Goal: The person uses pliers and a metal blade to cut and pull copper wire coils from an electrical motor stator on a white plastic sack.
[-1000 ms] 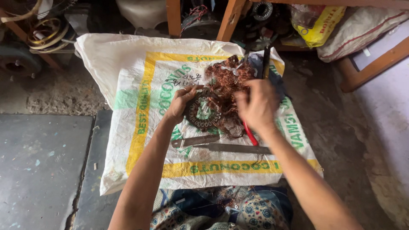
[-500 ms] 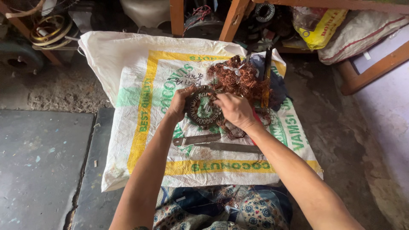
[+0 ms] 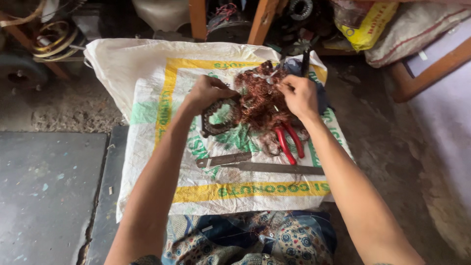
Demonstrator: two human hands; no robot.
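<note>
We see red-handled pliers (image 3: pixel 289 142) lying on the white woven sack (image 3: pixel 142 68), two flat metal blades (image 3: pixel 265 164) toward six o'clock of them, a yellow bag (image 3: pixel 365 24) at one o'clock, and coiled hoops (image 3: pixel 51 39) at ten o'clock.

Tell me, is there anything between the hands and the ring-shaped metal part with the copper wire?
Nothing visible. The left hand grips the ring-shaped metal part, and the right hand pinches into the copper wire directly.
</note>
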